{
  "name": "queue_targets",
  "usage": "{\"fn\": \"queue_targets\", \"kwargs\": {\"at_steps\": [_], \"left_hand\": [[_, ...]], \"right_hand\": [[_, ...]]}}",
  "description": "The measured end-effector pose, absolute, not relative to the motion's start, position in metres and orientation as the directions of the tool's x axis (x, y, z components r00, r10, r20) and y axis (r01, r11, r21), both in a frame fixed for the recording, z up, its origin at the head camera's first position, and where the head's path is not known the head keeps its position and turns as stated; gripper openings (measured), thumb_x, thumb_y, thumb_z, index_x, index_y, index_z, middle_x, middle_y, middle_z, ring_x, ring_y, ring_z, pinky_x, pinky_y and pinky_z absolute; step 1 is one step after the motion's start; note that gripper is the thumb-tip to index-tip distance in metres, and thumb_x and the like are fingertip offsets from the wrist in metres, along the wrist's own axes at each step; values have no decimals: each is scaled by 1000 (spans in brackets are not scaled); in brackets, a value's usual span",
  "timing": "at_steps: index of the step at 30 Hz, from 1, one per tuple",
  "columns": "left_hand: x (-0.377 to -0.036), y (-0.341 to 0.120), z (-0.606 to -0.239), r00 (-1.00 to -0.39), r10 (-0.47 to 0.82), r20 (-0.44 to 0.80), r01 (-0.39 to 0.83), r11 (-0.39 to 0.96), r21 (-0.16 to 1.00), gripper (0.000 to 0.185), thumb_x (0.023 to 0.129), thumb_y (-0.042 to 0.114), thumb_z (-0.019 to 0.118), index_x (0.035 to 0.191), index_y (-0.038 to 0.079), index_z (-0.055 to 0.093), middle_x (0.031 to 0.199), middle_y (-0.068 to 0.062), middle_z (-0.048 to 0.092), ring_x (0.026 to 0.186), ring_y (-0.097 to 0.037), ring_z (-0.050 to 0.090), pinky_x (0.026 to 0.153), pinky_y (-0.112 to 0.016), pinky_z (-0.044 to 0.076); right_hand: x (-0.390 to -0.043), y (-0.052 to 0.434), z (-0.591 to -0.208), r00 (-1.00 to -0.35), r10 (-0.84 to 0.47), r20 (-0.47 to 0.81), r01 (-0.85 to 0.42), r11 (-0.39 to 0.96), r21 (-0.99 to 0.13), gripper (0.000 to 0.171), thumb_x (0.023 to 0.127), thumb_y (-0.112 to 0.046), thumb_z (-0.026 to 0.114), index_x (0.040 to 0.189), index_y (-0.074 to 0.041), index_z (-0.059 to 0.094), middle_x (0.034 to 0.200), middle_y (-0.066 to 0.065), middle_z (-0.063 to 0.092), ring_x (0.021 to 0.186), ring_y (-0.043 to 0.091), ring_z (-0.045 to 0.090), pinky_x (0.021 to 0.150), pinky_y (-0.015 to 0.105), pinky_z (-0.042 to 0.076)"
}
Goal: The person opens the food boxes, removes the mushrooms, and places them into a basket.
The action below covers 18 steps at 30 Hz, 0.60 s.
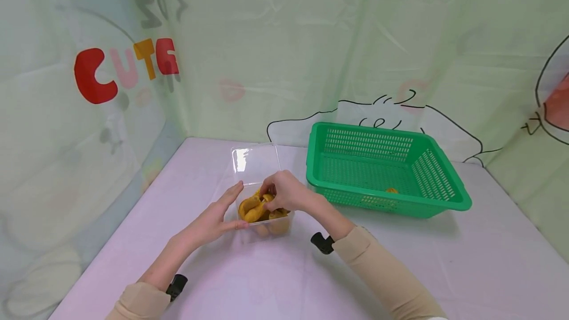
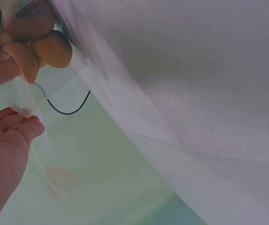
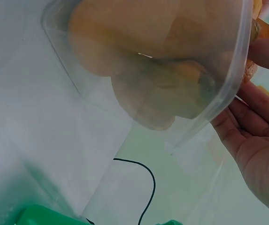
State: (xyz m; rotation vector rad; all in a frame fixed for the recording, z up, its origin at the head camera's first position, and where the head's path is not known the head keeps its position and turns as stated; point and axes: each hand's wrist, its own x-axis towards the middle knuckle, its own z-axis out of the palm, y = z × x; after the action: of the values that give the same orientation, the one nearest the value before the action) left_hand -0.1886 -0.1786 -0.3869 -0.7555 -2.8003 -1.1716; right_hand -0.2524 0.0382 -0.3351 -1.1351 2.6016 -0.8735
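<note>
My left hand lies flat against the side of the clear plastic box so it won't slide on the smooth desk. My right hand reaches in, its grip pinching a bumpy yellow-brown piece from the pile. The green basket with holes waits nearby.

Bright, soft, even light; faint shadows, edges bent outward, both wrist views blurred close up
</note>
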Motion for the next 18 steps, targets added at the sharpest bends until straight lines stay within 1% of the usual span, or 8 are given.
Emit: {"fn": "queue_targets", "kwargs": {"at_steps": [5, 12, 18], "left_hand": [[-189, -179, -388, -878, 435, 202, 450, 604, 658, 95, 78, 40, 69, 149, 8, 15, 152, -12, 14, 136, -34, 18, 104, -53, 23], [-189, -178, -387, -883, 430, 188, 438, 612, 659, 95, 78, 42, 69, 149, 10, 15, 152, -9, 13, 137, -30, 14, 106, -51, 20], [-188, -178, -386, -885, 428, 186, 438, 624, 648, 94, 79, 40, 70, 148, 8, 16, 152, -10, 14, 137, -30, 13, 106, -50, 20]], "right_hand": [[-252, 42, -333, -718, -692, 73, -595, 556, -580, 18, 75, -6, 77, 91, -3, 69, 77, 0, 61, 69, 16, 52, 58, 20, 49], [-254, 47, -330, -750, -656, 92, -571, 569, -592, 19, 75, -7, 76, 92, -2, 69, 78, -1, 60, 72, 16, 52, 59, 20, 48], [-253, 50, -328, -755, -648, 96, -564, 569, -598, 20, 75, -8, 76, 93, -2, 69, 79, 0, 61, 72, 16, 53, 60, 20, 49]]}}
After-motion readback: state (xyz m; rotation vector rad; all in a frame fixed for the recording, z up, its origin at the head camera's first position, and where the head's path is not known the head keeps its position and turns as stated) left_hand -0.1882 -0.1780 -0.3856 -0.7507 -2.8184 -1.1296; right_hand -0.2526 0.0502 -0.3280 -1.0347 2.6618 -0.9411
